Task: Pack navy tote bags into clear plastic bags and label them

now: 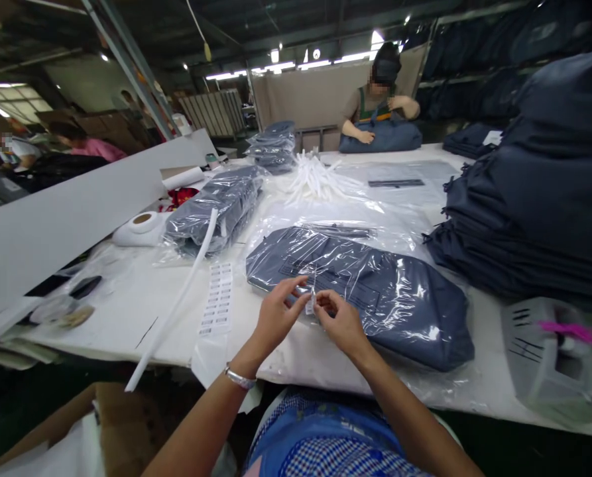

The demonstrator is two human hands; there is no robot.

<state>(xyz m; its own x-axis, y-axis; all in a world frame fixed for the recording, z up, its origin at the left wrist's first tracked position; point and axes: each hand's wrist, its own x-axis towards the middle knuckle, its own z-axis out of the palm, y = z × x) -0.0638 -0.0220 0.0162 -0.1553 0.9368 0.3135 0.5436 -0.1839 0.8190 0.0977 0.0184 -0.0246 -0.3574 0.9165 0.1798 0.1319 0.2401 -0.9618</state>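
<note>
In front of me a dark blue fabric bundle, possibly a bag, (415, 298) lies flat on the table inside a clear plastic sleeve. Over its near edge, my left hand (280, 315) and my right hand (343, 324) meet, thumbs and forefingers closed in a pinch. A small white label (310, 306) sits between their fingertips, against the plastic. Part of it is hidden by the fingers. Left of my hands lies a sheet of printed barcode stickers (217, 298), its lower end hanging over the table edge.
A long white strip (176, 301) crosses the table's left side, overhanging its edge. Wrapped bundles (216, 202) and a heap of white strips (310, 177) lie beyond. Dark blue bundles (539, 192) rise high on the right, above a grey plastic holder (539, 351). A co-worker (380, 99) stands opposite.
</note>
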